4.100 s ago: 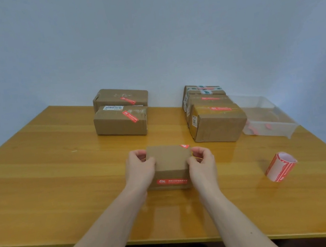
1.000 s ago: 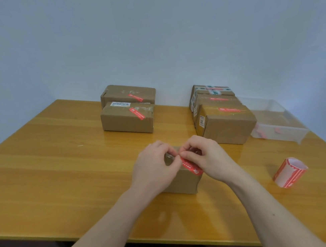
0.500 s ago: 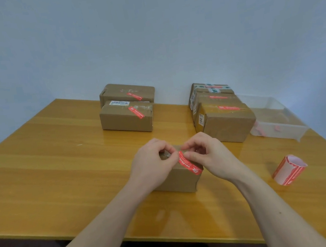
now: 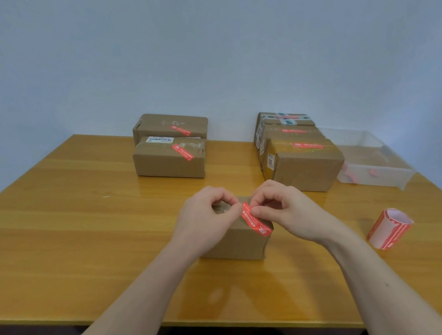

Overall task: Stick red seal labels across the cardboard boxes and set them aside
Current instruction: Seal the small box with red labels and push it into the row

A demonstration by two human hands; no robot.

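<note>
Wooden table (image 4: 55,247), both hands (image 4: 204,220) (image 4: 285,209) pinching red label (image 4: 252,219) on box (image 4: 238,241), clear bin (image 4: 379,173) holding red scraps (image 4: 372,173)

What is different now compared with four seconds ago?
Then both hands gripped the box's ends. Now the left hand and right hand pinch a red seal label on top of the small cardboard box. The label roll and stacked boxes stayed put.
</note>
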